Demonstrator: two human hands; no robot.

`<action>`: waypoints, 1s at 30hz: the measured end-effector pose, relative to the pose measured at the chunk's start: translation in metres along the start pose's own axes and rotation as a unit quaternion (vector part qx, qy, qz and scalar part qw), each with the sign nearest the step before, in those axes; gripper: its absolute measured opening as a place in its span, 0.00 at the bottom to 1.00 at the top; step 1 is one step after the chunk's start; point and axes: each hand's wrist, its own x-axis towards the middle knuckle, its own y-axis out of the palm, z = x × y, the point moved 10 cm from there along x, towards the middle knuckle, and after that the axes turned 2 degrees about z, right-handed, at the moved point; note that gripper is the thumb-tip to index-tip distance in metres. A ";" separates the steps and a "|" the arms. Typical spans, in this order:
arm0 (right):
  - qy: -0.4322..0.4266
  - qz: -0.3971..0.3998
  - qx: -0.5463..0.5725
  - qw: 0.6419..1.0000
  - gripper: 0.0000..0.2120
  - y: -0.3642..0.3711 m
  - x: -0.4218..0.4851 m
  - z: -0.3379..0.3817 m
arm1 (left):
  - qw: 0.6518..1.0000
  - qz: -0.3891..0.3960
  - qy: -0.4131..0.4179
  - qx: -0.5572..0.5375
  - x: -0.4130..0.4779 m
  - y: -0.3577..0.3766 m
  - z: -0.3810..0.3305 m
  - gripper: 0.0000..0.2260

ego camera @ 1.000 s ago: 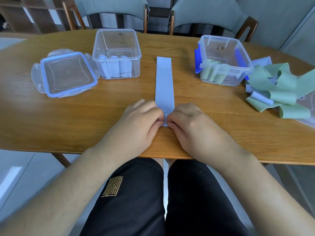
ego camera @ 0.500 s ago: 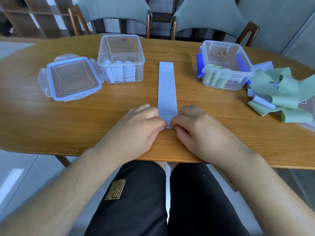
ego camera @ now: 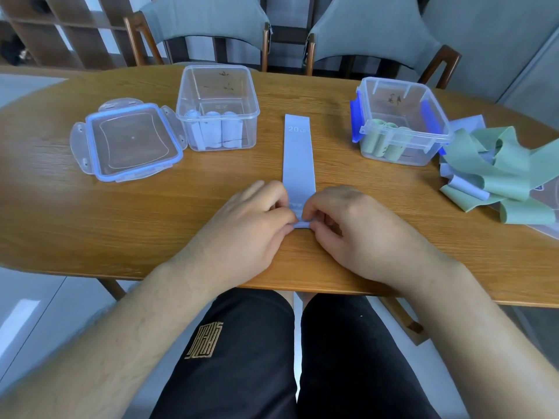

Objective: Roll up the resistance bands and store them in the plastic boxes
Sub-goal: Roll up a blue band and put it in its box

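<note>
Nearest, black shorts [ego camera: 242, 358] with a gold emblem fill the bottom of the view, and both forearms are cut off by the lower corners. At the near edge of the wooden table [ego camera: 90, 225] the left hand [ego camera: 248, 225] and the right hand [ego camera: 357, 231] meet knuckle to knuckle, each with thumb and curled fingers pinching the near end of the blue band [ego camera: 298, 155]. That end is turned up into a small tight fold or roll, but the fingertips cover most of it, so the number of turns cannot be told. The rest of the band lies flat and straight on the table, running away from the hands at the middle, pale blue, with "20" printed in white near its far end; the small letters beside it are too faint to read. Left of the band, a clear lid [ego camera: 127, 143] with a blue seal lies flat, just beside an open clear box [ego camera: 242, 95] holding upright pale blue rolls [ego camera: 211, 131]. Right of the band stands a second open box [ego camera: 402, 86] with blue latches, holding green rolls [ego camera: 384, 143] that lean. Beside it sits a loose pile of green and blue bands [ego camera: 499, 167], lying partly over something clear that the right edge cuts off. Beyond the table, two grey chairs [ego camera: 205, 16] are cropped at the top.
</note>
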 end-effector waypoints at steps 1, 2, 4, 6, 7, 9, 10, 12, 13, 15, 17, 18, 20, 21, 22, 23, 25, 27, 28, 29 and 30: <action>0.005 0.002 0.002 1.000 0.07 0.000 0.001 -0.002 | 1.000 -0.002 -0.001 -0.010 0.001 0.000 0.001 0.07; 0.010 0.004 0.003 1.000 0.07 0.001 0.002 -0.004 | 1.000 -0.002 -0.001 -0.012 0.001 0.000 0.001 0.06; 0.019 0.004 0.002 1.000 0.07 0.004 0.003 -0.007 | 1.000 -0.002 0.001 -0.002 0.003 0.001 -0.001 0.06; 0.022 -0.009 -0.002 1.000 0.07 0.005 0.003 -0.008 | 1.000 -0.005 0.004 0.000 0.004 -0.001 -0.001 0.06; 0.020 -0.021 -0.007 1.000 0.08 0.005 0.001 -0.007 | 1.000 -0.006 0.010 0.001 0.004 -0.002 -0.001 0.06; 0.015 -0.042 -0.019 0.999 0.09 0.004 -0.004 -0.005 | 1.000 -0.003 0.020 0.003 0.003 -0.001 -0.001 0.06; 0.015 -0.046 -0.023 0.999 0.09 0.003 -0.006 -0.004 | 1.000 -0.002 0.019 -0.003 0.003 -0.001 0.000 0.06; 0.009 -0.045 -0.029 0.998 0.09 0.003 -0.009 -0.003 | 1.000 -0.001 0.010 -0.028 0.002 -0.001 0.004 0.06; 0.003 -0.047 -0.031 0.998 0.09 0.003 -0.009 -0.003 | 0.999 -0.001 0.007 -0.037 0.002 -0.001 0.006 0.06; -0.005 -0.055 -0.029 0.998 0.08 0.002 -0.008 -0.005 | 0.999 0.002 0.001 -0.044 0.003 -0.001 0.007 0.06; -0.007 -0.059 -0.025 0.998 0.07 0.002 -0.008 -0.006 | 0.999 0.006 -0.008 -0.035 0.004 -0.001 0.008 0.06; -0.008 -0.062 -0.023 0.998 0.07 0.002 -0.008 -0.006 | 0.999 0.007 -0.010 -0.030 0.005 -0.001 0.008 0.06; -0.005 -0.067 -0.017 0.998 0.07 0.001 -0.008 -0.007 | 0.999 0.005 -0.015 -0.030 0.005 -0.003 0.008 0.06; -0.001 -0.070 -0.014 0.997 0.07 0.001 -0.008 -0.007 | 0.999 0.005 -0.016 -0.030 0.005 -0.003 0.009 0.06; 0.004 -0.075 -0.012 0.997 0.07 0.001 -0.008 -0.008 | 0.999 0.005 -0.015 -0.028 0.006 -0.003 0.009 0.06; 0.009 -0.081 -0.011 0.997 0.08 0.001 -0.007 -0.009 | 1.000 0.004 -0.012 -0.022 0.007 -0.003 0.009 0.06; 0.019 -0.093 -0.017 0.995 0.08 0.001 -0.006 -0.010 | 1.000 0.002 -0.008 -0.014 0.007 -0.001 0.008 0.07; 0.024 -0.099 -0.028 0.994 0.08 0.001 -0.005 -0.010 | 1.000 0.002 -0.012 -0.017 0.007 0.000 0.010 0.09; 0.024 -0.098 -0.031 0.994 0.08 0.001 -0.005 -0.010 | 1.000 0.004 -0.015 -0.021 0.007 0.000 0.012 0.09; 0.022 -0.096 -0.034 0.995 0.09 0.001 -0.005 -0.009 | 1.000 0.007 -0.017 -0.024 0.007 0.001 0.013 0.10; 0.018 -0.092 -0.033 0.995 0.10 0.001 -0.005 -0.008 | 0.999 0.011 -0.019 -0.026 0.007 0.002 0.013 0.10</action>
